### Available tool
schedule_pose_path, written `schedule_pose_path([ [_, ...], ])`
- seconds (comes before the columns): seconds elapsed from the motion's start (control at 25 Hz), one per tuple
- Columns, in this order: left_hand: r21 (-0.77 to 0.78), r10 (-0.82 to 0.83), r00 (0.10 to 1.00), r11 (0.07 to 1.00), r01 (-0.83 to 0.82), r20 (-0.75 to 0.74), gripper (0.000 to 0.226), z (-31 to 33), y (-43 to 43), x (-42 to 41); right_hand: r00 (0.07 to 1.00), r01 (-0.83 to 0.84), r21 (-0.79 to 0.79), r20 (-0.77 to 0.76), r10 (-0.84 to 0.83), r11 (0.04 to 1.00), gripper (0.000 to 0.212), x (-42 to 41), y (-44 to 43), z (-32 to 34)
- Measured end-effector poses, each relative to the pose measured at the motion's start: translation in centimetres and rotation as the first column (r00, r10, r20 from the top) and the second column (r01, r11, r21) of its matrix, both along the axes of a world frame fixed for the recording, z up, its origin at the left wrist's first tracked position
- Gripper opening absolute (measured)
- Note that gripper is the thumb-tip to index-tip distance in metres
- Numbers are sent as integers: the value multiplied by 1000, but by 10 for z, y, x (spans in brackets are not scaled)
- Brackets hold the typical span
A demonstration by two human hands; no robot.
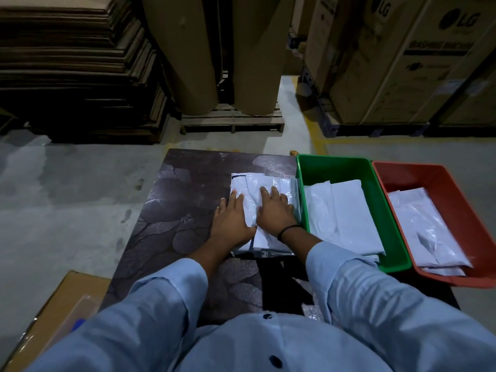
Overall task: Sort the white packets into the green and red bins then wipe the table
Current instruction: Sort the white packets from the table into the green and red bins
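Note:
A stack of white packets (264,183) lies on the dark patterned table (188,189), right beside the green bin (303,189). My left hand (230,221) rests flat on the stack's left edge, fingers spread. My right hand (275,210) presses flat on top of the stack, a black band on its wrist. Neither hand grips anything. The green bin holds white packets (346,213). The red bin (442,181) stands to its right and also holds white packets (426,229).
A flat cardboard box (61,304) lies on the floor at the table's lower left. Beyond the table stand a wooden pallet (233,122) with big paper rolls, stacked cardboard sheets (75,63) on the left and large appliance cartons (402,57) on the right.

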State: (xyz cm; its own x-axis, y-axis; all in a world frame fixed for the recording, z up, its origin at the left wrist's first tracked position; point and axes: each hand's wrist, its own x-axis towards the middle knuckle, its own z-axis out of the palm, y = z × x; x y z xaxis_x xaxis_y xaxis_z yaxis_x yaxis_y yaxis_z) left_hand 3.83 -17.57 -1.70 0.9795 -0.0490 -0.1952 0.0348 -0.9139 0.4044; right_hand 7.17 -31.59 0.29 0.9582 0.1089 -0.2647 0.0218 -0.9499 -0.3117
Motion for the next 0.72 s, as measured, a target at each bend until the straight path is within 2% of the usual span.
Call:
schedule_pose_path([
  [0.12,-25,36,999,999,-36,5,92,2,-8,0,998,12,88,60,-18,996,65,4,-6,8],
  [0.24,-97,81,997,992,-81,-11,97,6,-12,3,963,35,302,243,-113,953,51,12,-15,22],
  [0.36,-88,77,997,993,-78,-16,109,7,-17,8,914,40,461,342,-219,887,46,21,-31,45],
  [0.52,-117,103,995,988,-101,5,104,4,-28,20,881,40,476,398,-256,878,45,26,-63,58],
  [0.72,-100,179,984,979,-177,14,88,8,-40,23,895,64,438,373,-246,897,45,20,-85,46],
])
